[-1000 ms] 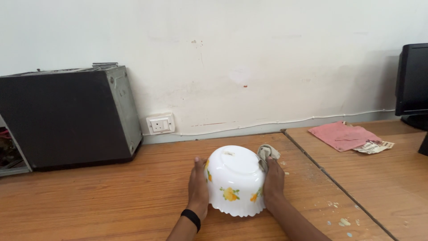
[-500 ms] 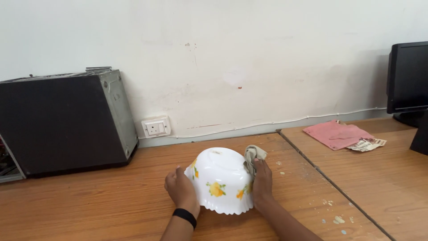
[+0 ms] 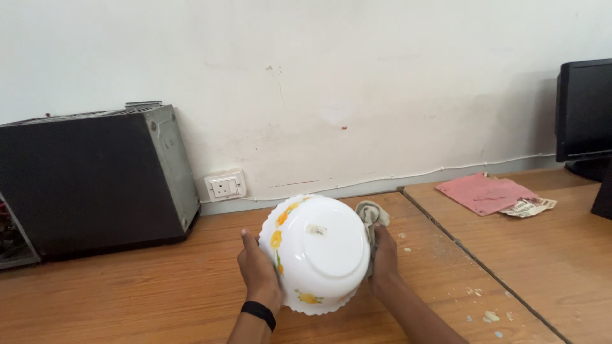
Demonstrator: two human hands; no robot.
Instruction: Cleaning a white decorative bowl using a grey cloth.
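A: Nearest in, left hand [image 3: 258, 271], black band [image 3: 258, 315] at the wrist, fingers wrapped firm round the left rim of the white scallop-edged bowl with yellow flower prints [image 3: 315, 255].

B: And tipped up now! Half a second back, mouth down on the wooden tabletop [image 3: 127, 293]; now lifted, flat underside turned toward the camera, small mark near the centre of the base.

A: Right hand [image 3: 384, 258] on the far side, fingers closed, pinning a crumpled grey-beige cloth [image 3: 370, 216] against the bowl's right flank. Cloth bunched, poking up above the knuckles.

B: Same grip as a second ago, only higher. Looks like base and outer wall now exposed for a rub, judging by that tilt. Inside of the bowl hidden, facing away.

A: Bowl held between both hands, above the table's near centre, lower edge close to the wood; touching or clear, cannot tell.

B: Further out, pale flecks [image 3: 488, 315] scattered on the right-hand desk. Seam between the two tabletops running diagonally.

A: Beyond that, folded pink cloth [image 3: 488, 193] with a scrap of printed paper [image 3: 528, 207] just beside it.

B: Left rear, big dark box-shaped metal case [image 3: 95, 181] against the wall. White wall socket [image 3: 225, 186] behind the bowl, thin white cable [image 3: 414, 174] along the skirting.

A: Far right, edge of a black monitor [image 3: 583, 118].
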